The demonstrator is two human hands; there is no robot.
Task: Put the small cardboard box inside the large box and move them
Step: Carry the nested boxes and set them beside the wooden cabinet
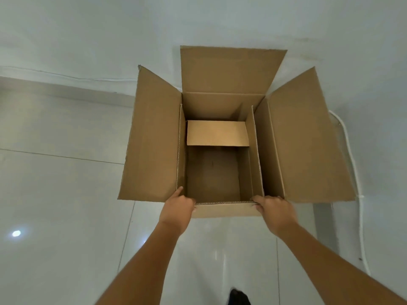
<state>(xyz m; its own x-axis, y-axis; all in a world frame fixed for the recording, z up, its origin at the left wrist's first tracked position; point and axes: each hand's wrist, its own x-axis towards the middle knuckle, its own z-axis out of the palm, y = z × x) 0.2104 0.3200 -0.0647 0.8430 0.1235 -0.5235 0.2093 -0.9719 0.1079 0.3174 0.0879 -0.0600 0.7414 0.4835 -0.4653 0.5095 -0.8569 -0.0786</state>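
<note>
Both hands on the near rim, arms stretched forward and down. Our left hand is curled over the near-left corner of the large box, index finger lying along the left flap's edge. Our right hand grips the near-right corner, fingers folded over the cut edge. Neither looks spread wide; both seem closed onto cardboard. Whether they pinch the outer wall, the inner one, or both, we cannot tell.

Small cardboard box already sits inside, open-topped, one flap folded across its far end. It stands toward the left, a gap showing on the right.

Large box appears to rest on the tiled floor, close to the wall, with a white cable running down just beside the right flap.

Risks as we judge them:
- Lifting by the near rim alone may bend or tear the wall, or tip the far side.
- The inner box may slide into the gap.
- Splayed flaps may catch the cable or wall.
</note>
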